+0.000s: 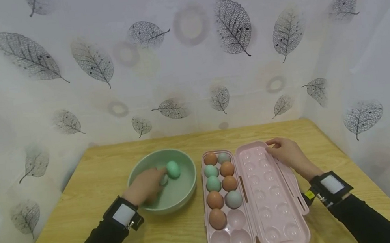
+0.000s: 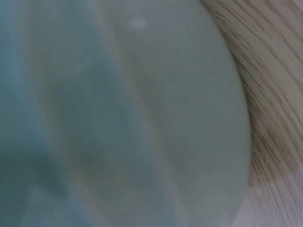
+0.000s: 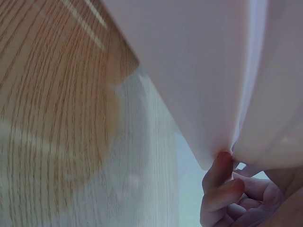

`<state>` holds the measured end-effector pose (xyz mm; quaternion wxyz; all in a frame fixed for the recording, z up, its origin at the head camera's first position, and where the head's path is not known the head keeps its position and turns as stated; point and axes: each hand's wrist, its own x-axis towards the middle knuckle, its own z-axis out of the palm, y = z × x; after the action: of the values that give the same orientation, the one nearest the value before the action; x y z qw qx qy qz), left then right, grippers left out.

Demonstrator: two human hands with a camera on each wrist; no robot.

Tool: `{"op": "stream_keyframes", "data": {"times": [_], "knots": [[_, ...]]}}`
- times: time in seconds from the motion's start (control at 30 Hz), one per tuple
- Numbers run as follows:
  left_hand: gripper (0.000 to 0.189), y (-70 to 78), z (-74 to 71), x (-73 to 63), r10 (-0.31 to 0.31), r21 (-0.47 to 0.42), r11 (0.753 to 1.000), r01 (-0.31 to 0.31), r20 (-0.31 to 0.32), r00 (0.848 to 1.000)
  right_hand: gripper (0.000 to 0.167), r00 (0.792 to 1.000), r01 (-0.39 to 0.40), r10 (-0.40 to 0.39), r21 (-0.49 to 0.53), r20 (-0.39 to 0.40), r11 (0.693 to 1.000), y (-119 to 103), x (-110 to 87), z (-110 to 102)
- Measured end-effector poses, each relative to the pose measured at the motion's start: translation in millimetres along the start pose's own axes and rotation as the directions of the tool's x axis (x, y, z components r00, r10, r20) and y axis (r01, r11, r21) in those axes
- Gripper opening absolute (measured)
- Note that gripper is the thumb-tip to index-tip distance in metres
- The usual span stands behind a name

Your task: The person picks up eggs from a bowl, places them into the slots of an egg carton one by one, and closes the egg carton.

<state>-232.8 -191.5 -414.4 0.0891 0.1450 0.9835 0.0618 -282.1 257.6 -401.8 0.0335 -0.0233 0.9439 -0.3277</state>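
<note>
Inside the green bowl [image 1: 184,190], my left hand [image 1: 148,185] reaches down with its fingers at a pale egg [image 1: 164,180], partly covered by them. A green egg [image 1: 173,169] lies just beyond the fingertips. The left wrist view holds only the bowl's blurred outer wall [image 2: 199,104]. Right of the bowl, a pink egg carton [image 1: 241,241] lies opened, with brown, green and pale eggs in most cups and three bare cups at the near end. My right hand [image 1: 289,153] grips the far outer edge of its lid [image 1: 267,201]; in the right wrist view, curled fingers [image 3: 220,170] meet that edge.
Everything stands on a light wooden table [image 1: 110,162]. A white sheet with leaf prints [image 1: 189,66] hangs behind and along both sides. The lid's latch flap [image 1: 290,182] sticks out along its right side.
</note>
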Motion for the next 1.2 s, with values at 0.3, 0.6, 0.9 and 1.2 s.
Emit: {"op": "stream_keyframes", "data": {"times": [0.3, 0.6, 0.9, 1.2], "knots": [[0.039, 1.9, 0.5, 0.5, -0.027, -0.025, 0.999, 0.027, 0.009, 1.0, 0.045, 1.0, 0.006, -0.006, -0.005, -0.001, 1.0, -0.1, 1.0, 0.4], [0.052, 2.9, -2.5, -5.3, 0.005, 0.002, 1.0, -0.005, -0.12, 0.993, 0.046, 1.0, -0.005, 0.005, -0.004, 0.004, 1.0, -2.4, 0.2, 1.0], [0.048, 3.4, -3.8, -7.0, 0.032, -0.034, 0.999, -0.041, -0.237, 0.971, 0.046, 1.0, -0.008, 0.008, -0.015, 0.002, 1.0, -2.4, 0.6, -0.7], [0.047, 9.3, -10.0, -9.9, 0.006, -0.141, 0.989, -0.042, -0.245, 0.969, 0.046, 1.0, -0.004, 0.004, -0.003, 0.009, 1.0, -3.8, -1.6, 0.0]]}}
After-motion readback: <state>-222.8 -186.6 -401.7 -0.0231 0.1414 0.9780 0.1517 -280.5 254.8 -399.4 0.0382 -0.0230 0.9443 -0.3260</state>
